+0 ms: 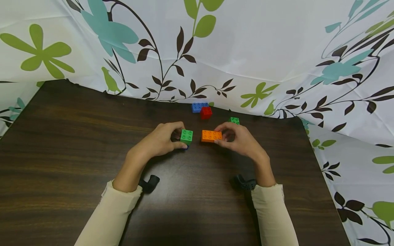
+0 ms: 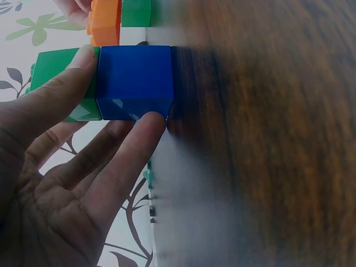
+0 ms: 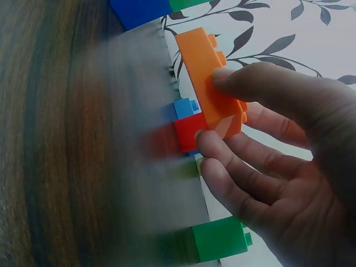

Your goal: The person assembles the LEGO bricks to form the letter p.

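Tabletop [image 1: 77, 164] of dark wood grain, with a white cloth [image 1: 261, 44] printed with leaves and flowers hanging at its far edge. A person's left hand [image 1: 160, 140], thumb and fingers clamped on a stack of two toy bricks, holds a green brick [image 1: 186, 136] on top of a dark blue brick [image 2: 136, 72] (the blue one mostly hidden from above). To its right, across a small gap, the right hand [image 1: 243, 141] pinches the right end of a longer orange brick [image 1: 210, 136], studs upward, raised off the wood. Farther back, near the cloth, lie a lighter blue brick [image 1: 198, 107] and, just nearer and to the right, a red brick [image 1: 206, 113]. A second green brick [image 1: 235, 120] sits on the far side of the right hand, partly covered by it. Both forearms wear cream sleeves [image 1: 107, 215].
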Available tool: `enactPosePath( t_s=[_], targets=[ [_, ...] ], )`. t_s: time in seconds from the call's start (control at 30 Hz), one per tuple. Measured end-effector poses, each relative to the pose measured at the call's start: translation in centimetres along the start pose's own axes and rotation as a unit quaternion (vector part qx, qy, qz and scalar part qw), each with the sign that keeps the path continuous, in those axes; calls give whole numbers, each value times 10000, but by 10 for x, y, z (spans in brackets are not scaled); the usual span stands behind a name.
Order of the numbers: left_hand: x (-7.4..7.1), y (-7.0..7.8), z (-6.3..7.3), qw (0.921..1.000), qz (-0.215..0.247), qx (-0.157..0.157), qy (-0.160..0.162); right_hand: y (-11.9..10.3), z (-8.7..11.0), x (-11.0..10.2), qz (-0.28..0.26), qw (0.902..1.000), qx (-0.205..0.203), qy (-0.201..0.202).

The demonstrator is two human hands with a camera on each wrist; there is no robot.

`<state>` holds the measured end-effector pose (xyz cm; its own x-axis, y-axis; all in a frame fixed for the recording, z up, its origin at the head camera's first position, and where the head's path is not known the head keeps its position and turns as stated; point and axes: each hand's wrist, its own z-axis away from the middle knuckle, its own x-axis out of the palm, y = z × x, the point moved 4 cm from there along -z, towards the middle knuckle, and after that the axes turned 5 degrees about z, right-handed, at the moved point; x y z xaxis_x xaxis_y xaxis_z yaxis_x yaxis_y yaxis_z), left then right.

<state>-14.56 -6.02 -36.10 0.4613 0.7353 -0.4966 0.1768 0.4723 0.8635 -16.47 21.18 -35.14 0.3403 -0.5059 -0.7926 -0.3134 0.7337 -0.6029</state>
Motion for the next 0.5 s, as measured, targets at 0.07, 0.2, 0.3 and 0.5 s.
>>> enactPosePath(
  t_s=[0.07,0.2,0.3,0.5],
  targets=[
    [0,0,0,10000,-8,7,1,-1,0,0,-18,10000,-44,55],
    [0,0,0,10000,-14,14,8,-4,0,-1,-13,9998,-128,154],
    [0,0,0,10000,-15,18,10,-6,1,-2,14,9995,-183,252],
    [1,0,0,10000,-45,39,1,-9,2,-6,45,9982,-242,542]
  ],
)
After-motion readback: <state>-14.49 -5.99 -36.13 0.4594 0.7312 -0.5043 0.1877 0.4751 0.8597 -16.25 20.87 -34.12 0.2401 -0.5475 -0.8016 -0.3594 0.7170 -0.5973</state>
